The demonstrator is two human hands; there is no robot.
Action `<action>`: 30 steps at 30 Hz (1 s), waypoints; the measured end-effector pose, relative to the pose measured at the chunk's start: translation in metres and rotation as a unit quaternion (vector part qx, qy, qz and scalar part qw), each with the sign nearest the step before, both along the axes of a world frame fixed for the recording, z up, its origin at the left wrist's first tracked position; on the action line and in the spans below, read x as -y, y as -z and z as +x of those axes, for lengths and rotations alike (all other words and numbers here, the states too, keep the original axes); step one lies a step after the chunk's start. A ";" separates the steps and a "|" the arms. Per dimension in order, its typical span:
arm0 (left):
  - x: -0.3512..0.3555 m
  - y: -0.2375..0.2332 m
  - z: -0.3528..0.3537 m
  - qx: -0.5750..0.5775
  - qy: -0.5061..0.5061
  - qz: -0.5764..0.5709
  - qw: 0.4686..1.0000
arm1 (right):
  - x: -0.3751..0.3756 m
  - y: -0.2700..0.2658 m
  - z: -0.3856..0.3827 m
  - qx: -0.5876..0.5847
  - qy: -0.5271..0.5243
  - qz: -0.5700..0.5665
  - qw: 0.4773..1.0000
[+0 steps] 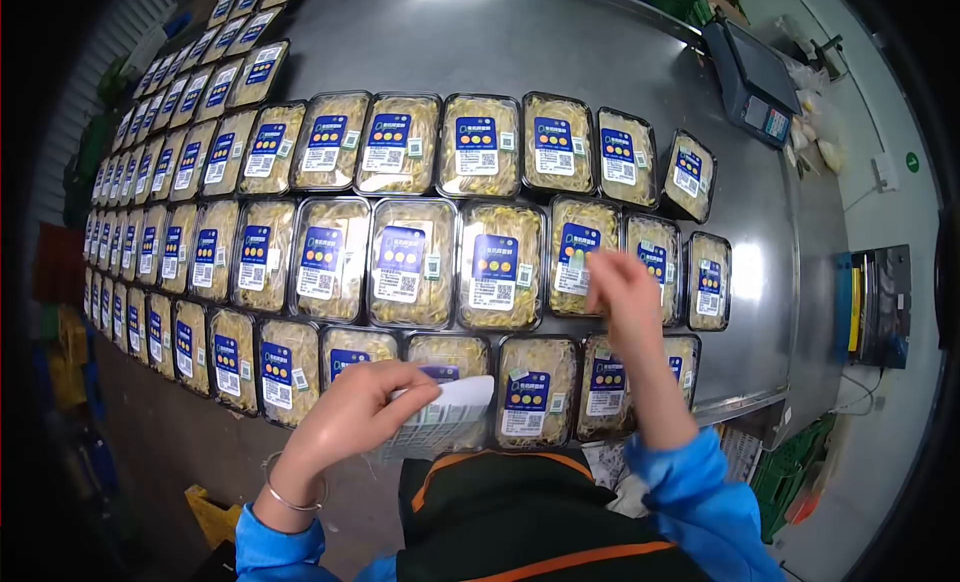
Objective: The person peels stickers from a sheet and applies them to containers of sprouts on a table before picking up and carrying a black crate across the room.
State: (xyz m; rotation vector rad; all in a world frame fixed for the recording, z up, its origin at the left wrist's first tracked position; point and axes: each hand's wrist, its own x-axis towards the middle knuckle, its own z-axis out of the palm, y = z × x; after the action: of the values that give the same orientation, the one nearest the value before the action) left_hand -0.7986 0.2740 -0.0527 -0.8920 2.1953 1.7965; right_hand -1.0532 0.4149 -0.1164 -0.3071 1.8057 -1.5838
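Left hand (350, 412) pinches a label sheet (452, 414), half hiding the front tray (445, 352); right hand (622, 294) hovers blurred over a packed tray (576, 240), its grip impossible to make out.

The steel bench (560, 52) carries three long rows of labelled trays (412, 264), probably bean sprouts, stretching leftward from the scale (752, 80).

label sheet (452, 420): white, curled, held low | sprout tray (572, 232): sealed, blue-labelled, flat, middle row

A weighing scale (752, 74) sits at the steel table's (600, 52) far corner; green crates (790, 467) below.
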 end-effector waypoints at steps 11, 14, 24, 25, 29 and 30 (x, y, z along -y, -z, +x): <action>0.026 -0.028 -0.028 -0.010 -0.073 -0.062 0.995 | 0.031 -0.001 -0.014 -0.007 -0.245 0.065 0.967; 0.037 -0.011 -0.024 -0.032 -0.085 -0.067 0.994 | 0.030 -0.032 0.071 0.008 -0.354 -0.100 0.930; 0.073 -0.005 0.073 -0.118 -0.063 0.009 0.991 | 0.047 -0.062 0.146 -0.131 -0.263 -0.024 0.955; 0.079 -0.006 0.081 -0.157 -0.024 -0.054 0.986 | 0.052 -0.066 0.158 -0.108 -0.248 -0.049 0.962; 0.103 -0.010 0.105 -0.224 0.017 -0.114 0.968 | 0.064 -0.083 0.194 -0.065 -0.179 -0.019 0.982; 0.109 -0.011 0.109 -0.241 0.030 -0.126 0.962 | 0.064 -0.085 0.202 -0.052 -0.146 0.003 0.988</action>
State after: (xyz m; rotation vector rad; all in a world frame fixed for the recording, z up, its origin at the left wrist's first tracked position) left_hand -0.6897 0.1649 -0.0418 -0.4448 2.7608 1.8907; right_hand -0.8513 0.3506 -0.0311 -0.6308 1.7495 -1.3783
